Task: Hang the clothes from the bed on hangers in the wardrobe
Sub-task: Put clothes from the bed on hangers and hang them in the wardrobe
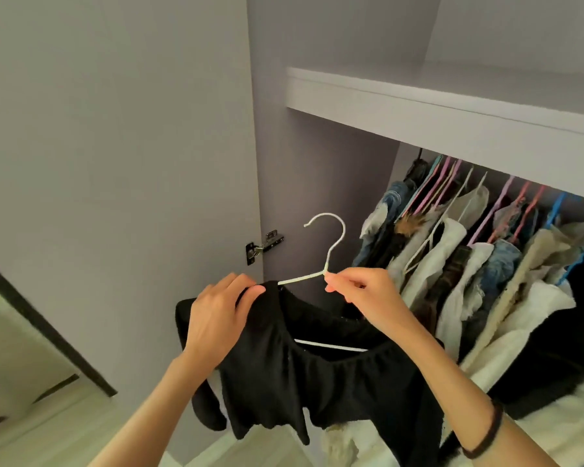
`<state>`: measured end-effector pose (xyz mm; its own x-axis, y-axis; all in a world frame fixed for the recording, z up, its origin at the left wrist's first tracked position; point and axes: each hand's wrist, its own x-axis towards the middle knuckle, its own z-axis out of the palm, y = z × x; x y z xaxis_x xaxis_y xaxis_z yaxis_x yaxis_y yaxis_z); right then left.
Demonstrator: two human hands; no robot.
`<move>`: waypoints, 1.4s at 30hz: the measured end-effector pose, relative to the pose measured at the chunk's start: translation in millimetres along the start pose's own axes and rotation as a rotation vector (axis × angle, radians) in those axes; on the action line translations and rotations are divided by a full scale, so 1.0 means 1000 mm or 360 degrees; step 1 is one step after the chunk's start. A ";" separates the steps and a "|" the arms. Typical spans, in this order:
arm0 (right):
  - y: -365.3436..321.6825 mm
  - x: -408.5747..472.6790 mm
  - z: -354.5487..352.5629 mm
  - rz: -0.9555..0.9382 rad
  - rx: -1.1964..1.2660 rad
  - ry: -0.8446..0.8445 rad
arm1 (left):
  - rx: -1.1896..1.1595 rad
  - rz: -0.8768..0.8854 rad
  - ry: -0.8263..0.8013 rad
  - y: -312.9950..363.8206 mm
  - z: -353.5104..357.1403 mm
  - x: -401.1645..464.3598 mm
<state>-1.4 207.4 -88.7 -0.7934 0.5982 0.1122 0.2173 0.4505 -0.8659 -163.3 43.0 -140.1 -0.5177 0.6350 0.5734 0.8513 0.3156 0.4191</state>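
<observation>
Hanger [329, 251] hook-up, bar level, pinched by right fingers [338, 283]; left fingers [250, 289] gripping black top [317, 375].

garment [317, 375] on hanger [331, 244], wardrobe [452, 109] behind

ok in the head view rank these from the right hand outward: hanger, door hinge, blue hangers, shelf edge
From the right hand, nearest first:
1. hanger: pinched at its neck by that hand.
2. door hinge: to the left, on the wardrobe's side panel.
3. blue hangers: off to the right, among the hung clothes.
4. shelf edge: overhead, above the hung clothes; close to call against the blue hangers.
</observation>
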 end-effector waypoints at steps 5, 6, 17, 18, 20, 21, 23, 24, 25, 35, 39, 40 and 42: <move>-0.015 0.010 0.041 -0.0253 -0.0301 -0.0183 | 0.0221 -0.0412 0.0183 -0.021 -0.058 -0.053; -0.017 0.011 0.049 -0.0311 -0.0408 -0.0166 | 0.0276 -0.0491 0.0254 -0.025 -0.071 -0.064; -0.065 -0.023 0.203 -0.0923 -0.0524 -0.0567 | 0.0624 -0.1351 0.0804 -0.055 -0.204 -0.217; -0.074 -0.031 0.222 -0.0999 -0.0504 -0.0608 | 0.0639 -0.1401 0.0840 -0.054 -0.216 -0.237; -0.091 -0.052 0.258 -0.1165 -0.0434 -0.0645 | 0.0687 -0.1489 0.0899 -0.050 -0.242 -0.276; -0.101 -0.064 0.275 -0.1250 -0.0390 -0.0636 | 0.0710 -0.1550 0.0933 -0.047 -0.255 -0.296; -0.124 -0.091 0.306 -0.1387 -0.0321 -0.0615 | 0.0771 -0.1690 0.1028 -0.038 -0.282 -0.332; -0.136 -0.104 0.320 -0.1454 -0.0297 -0.0610 | 0.0816 -0.1751 0.1083 -0.031 -0.295 -0.349; -0.148 -0.118 0.336 -0.1516 -0.0267 -0.0625 | 0.0870 -0.1818 0.1135 -0.025 -0.307 -0.366; -0.216 -0.268 0.446 -0.1859 -0.0019 -0.1259 | 0.1342 -0.2398 0.1605 0.076 -0.363 -0.512; -0.249 -0.325 0.465 -0.2062 0.0112 -0.1445 | 0.1554 -0.2594 0.1830 0.121 -0.365 -0.543; -0.257 -0.337 0.469 -0.2115 0.0167 -0.1481 | 0.1586 -0.2631 0.1895 0.131 -0.367 -0.548; -0.274 -0.362 0.477 -0.2212 0.0284 -0.1541 | 0.1672 -0.2669 0.2035 0.149 -0.375 -0.556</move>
<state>-45.3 -448.4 -124.8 -0.3607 -0.7757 0.5179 -0.8951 0.1318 -0.4259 219.1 -527.2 -132.4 0.0345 -0.9145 0.4031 -0.6778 0.2750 0.6819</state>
